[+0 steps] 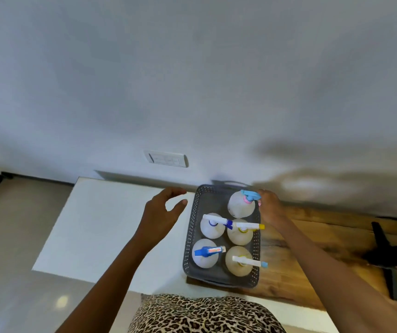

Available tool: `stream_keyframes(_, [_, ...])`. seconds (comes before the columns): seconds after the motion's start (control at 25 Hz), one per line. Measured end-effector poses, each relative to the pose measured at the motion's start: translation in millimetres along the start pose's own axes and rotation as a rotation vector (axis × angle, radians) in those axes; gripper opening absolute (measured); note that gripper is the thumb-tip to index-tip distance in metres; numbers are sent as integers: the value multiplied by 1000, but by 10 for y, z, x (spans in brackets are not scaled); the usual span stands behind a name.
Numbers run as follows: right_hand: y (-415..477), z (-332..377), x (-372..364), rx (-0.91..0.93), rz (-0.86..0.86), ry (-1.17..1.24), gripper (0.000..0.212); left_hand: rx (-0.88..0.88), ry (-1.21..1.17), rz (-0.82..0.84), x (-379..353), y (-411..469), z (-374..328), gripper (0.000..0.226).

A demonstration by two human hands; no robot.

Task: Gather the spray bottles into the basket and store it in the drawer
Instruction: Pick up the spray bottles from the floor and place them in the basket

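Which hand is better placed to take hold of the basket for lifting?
Probably right. The right hand is at the right rim of the basket, beside the far bottle. The left hand hovers open, apart from the left rim.

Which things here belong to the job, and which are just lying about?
Job: basket, five spray bottles, left hand, right hand.
Lying about: wall switch, black object on the wooden table.

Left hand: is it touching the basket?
Apart. The head view shows a strip of white tabletop between the left hand's thumb tip and the basket's left rim.
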State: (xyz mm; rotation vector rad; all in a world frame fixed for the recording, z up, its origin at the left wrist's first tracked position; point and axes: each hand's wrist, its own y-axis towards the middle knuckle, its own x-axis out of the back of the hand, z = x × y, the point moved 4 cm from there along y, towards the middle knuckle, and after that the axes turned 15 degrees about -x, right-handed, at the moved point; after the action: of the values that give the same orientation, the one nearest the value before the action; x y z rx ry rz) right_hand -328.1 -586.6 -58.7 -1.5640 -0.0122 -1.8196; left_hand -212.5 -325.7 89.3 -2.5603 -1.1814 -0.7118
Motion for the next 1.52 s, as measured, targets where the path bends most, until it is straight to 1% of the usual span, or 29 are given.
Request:
stream_keyframes(0.12, [95, -44, -124, 18, 12, -53, 38, 31, 21, -9, -39, -77, 32, 22])
stream_keyframes(0.28, [208, -126, -235, 14, 51, -108, 44, 65, 38, -13, -67, -166, 76, 20])
stream_keyframes(0.44, [277, -174, -325, 46, 142, -150, 34, 101, 28, -12, -131, -195, 108, 20])
stream_keyframes(0.52, [295, -183, -347, 47, 149, -153, 36, 107, 42, -6, -166, -182, 105, 21])
stream_keyframes(0.68, [311, -171, -332, 67, 122, -198, 53, 106, 64, -1, -207, -168, 96, 24])
stream_keyframes(0.76, [301, -162, -308, 65, 100, -228, 58, 103, 71, -2, -211, -185, 109, 24])
stream_keyframes(0.84, [278, -147, -295, 71, 85, -208, 58, 107, 70, -12, -204, -219, 134, 23])
stream_keyframes(0.96, [198, -103, -239, 97, 10, -164, 53, 122, 48, -32, -182, -267, 159, 22])
stream_keyframes(1.08, [55, 43, -124, 171, -91, -129, 45, 123, 28, -58, -120, -301, 192, 20])
stream_keyframes(1.2, [-146, 228, -54, 253, -140, -67, 43, 140, -5, -92, -38, -363, 246, 22])
stream_keyframes(1.36, [-489, 506, -90, 341, -119, 14, 42, 134, -18, -115, 125, -488, 282, 22])
stream_keyframes(1.52, [-912, 952, -195, 438, -54, 10, 40, 115, -30, -221, 531, -808, 362, 21])
